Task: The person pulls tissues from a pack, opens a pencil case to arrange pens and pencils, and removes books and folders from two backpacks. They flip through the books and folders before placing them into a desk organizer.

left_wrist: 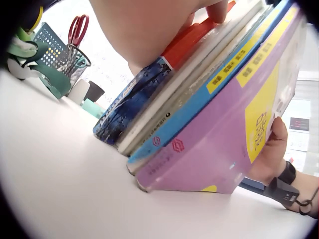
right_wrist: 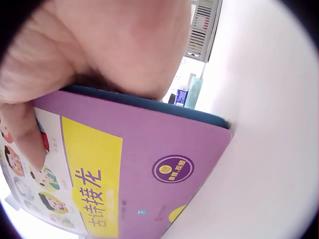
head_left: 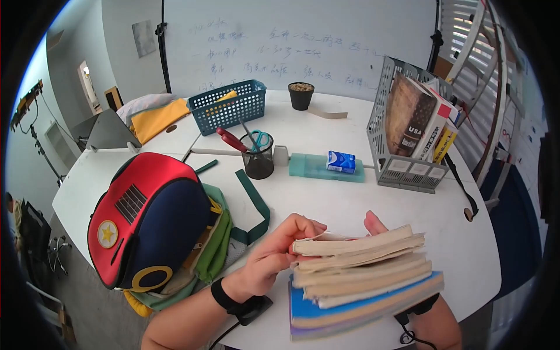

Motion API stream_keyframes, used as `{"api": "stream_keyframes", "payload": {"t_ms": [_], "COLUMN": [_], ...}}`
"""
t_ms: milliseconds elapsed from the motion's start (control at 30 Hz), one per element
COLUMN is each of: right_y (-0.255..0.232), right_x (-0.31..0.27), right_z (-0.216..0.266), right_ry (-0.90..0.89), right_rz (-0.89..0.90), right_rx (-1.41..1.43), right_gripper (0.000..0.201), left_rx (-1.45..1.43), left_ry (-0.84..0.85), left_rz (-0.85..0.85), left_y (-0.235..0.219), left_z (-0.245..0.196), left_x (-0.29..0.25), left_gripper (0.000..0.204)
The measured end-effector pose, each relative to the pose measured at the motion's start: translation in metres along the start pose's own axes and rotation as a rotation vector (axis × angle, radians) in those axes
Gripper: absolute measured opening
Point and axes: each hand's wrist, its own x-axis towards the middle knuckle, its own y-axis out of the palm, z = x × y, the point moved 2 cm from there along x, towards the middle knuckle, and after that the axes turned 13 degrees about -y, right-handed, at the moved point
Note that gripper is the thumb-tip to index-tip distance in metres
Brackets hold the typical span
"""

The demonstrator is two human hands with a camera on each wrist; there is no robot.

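A tilted stack of several books (head_left: 367, 274) is held up in front of me, page edges facing me in the head view. My left hand (head_left: 269, 256) grips the stack's left side, fingers at the top book (left_wrist: 144, 104), which has a red and dark-blue cover. My right hand (right_wrist: 104, 55) holds the stack from the far right, one finger (right_wrist: 27, 134) lying on the outermost purple book (right_wrist: 164, 134) with a yellow panel. In the head view most of this hand is hidden behind the books. A blue book (left_wrist: 189, 107) lies against the purple one.
At left stands a red and navy backpack (head_left: 175, 216) with green straps. Behind are a mesh pen cup (head_left: 258, 163), a teal case (head_left: 306, 165) with a blue packet (head_left: 341, 162), a blue basket (head_left: 227, 111) and a potted plant (head_left: 301, 98). A grey book rack (head_left: 402, 169) stands right.
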Motion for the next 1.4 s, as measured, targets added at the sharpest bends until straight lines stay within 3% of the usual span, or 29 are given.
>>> {"api": "stream_keyframes", "payload": {"t_ms": [67, 133, 200, 233, 267, 333, 400, 467, 567, 700, 800, 867, 1000, 1100, 1167, 1267, 1333, 1400], "right_y": [-0.001, 0.0, 0.001, 0.0, -0.002, -0.006, -0.009, -0.011, -0.014, -0.017, -0.019, -0.019, -0.017, -0.014, -0.013, -0.013, -0.013, -0.012], "right_x": [-0.002, 0.0, 0.004, 0.004, 0.004, 0.003, 0.004, 0.006, 0.008, 0.006, 0.004, 0.004, 0.003, 0.004, 0.006, 0.006, 0.0, -0.002], "right_z": [0.0, -0.001, -0.003, -0.003, -0.003, -0.005, -0.009, -0.01, -0.01, -0.013, -0.015, -0.015, -0.015, -0.014, -0.013, -0.012, -0.011, -0.01], "right_ry": [-0.004, -0.007, -0.014, -0.016, -0.021, -0.031, -0.042, -0.047, -0.049, -0.068, -0.076, -0.082, -0.099, -0.116, -0.123, -0.135, -0.145, -0.155], "right_rz": [0.006, 0.017, 0.028, 0.031, 0.033, 0.032, 0.033, 0.038, 0.054, 0.056, 0.065, 0.073, 0.086, 0.101, 0.114, 0.126, 0.128, 0.132], "right_rx": [-0.035, -0.069, -0.102, -0.119, -0.137, -0.168, -0.196, -0.229, -0.276, -0.328, -0.371, -0.4, -0.454, -0.496, -0.527, -0.572, -0.598, -0.625], "right_gripper": [0.056, 0.056, 0.056, 0.056, 0.056, 0.055, 0.055, 0.055, 0.055, 0.055, 0.055, 0.055, 0.056, 0.056, 0.057, 0.057, 0.057, 0.058], "left_rx": [-0.211, -0.228, -0.003, 0.185, 0.183, 0.416, 0.627, 0.617, 0.667, 0.961, 0.973, 0.939, 0.351, 0.392, 0.639, 0.326, 0.098, 0.129], "left_ry": [-0.083, -0.06, 0.082, 0.271, 0.273, 0.584, 0.644, 0.595, 0.355, 0.317, 0.329, 0.361, 0.266, 0.254, 0.253, 0.352, 0.49, 0.625], "left_rz": [0.064, 0.053, -0.089, -0.248, -0.246, -0.456, -0.277, -0.229, -0.303, -0.38, -0.385, -0.35, -0.26, -0.264, -0.151, -0.393, -0.702, -0.869], "left_y": [0.003, 0.011, 0.014, 0.005, -0.001, -0.018, -0.006, 0.003, 0.003, 0.018, 0.02, 0.016, -0.011, -0.012, -0.019, -0.037, -0.041, -0.06], "left_z": [0.002, 0.0, -0.001, 0.004, 0.005, -0.001, -0.04, -0.044, -0.032, -0.041, -0.026, -0.022, -0.019, -0.034, -0.037, -0.028, -0.039, -0.041], "left_x": [0.002, 0.006, 0.006, 0.004, -0.004, -0.026, -0.034, -0.032, -0.027, -0.025, -0.023, -0.023, -0.028, -0.026, -0.028, -0.039, -0.038, -0.042], "left_gripper": [0.055, 0.06, 0.067, 0.056, 0.056, 0.034, 0.014, 0.016, 0.037, 0.032, 0.027, 0.029, 0.023, 0.022, 0.023, 0.031, 0.034, 0.044]}}
